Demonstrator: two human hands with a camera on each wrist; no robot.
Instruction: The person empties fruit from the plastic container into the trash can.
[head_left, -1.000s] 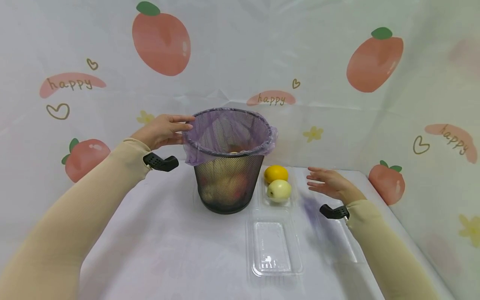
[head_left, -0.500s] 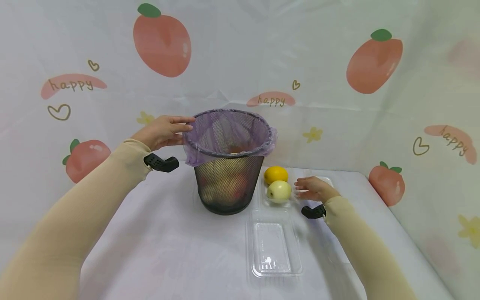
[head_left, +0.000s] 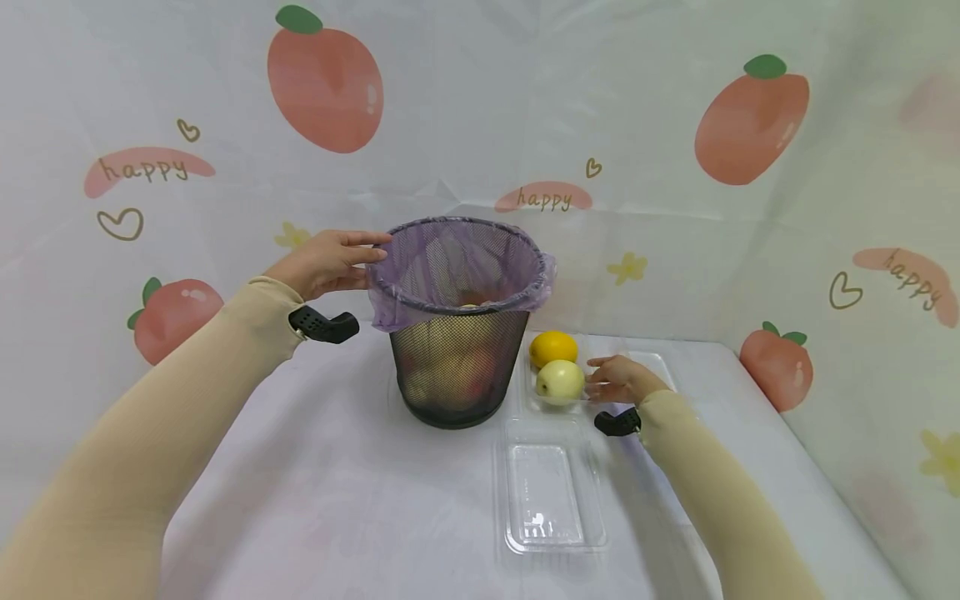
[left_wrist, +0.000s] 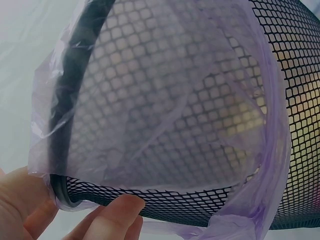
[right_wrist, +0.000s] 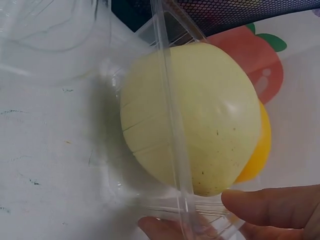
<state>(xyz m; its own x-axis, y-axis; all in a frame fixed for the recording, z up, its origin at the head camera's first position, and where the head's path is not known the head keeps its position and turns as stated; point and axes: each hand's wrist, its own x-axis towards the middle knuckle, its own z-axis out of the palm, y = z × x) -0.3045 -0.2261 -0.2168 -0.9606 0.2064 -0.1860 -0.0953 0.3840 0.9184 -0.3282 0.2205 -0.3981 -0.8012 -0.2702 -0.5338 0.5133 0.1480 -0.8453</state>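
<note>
A black wire mesh bin point(head_left: 457, 367) stands upright, lined with a purple plastic bag point(head_left: 540, 283) folded over its rim. Several fruits show dimly through the mesh. My left hand point(head_left: 330, 260) holds the bin's rim at its left side, with fingers point(left_wrist: 117, 215) on both sides of the rim. To the right of the bin, a clear plastic container point(head_left: 528, 396) bears a pale yellow-green fruit point(head_left: 560, 382) and a lemon point(head_left: 553, 348). My right hand point(head_left: 624, 379) pinches the container's right edge, thumb point(right_wrist: 270, 205) near the pale fruit and other fingers partly behind the plastic.
A second clear container point(head_left: 551, 492) lies in front of the first on the white-covered table point(head_left: 360, 508). Another clear piece of plastic point(head_left: 656, 367) lies behind my right hand. A printed cloth backdrop point(head_left: 450, 108) rises behind and to the right.
My right hand has moved left and slightly down, from open above the table to the edge of the fruit container. My left hand has stayed at the bin's rim.
</note>
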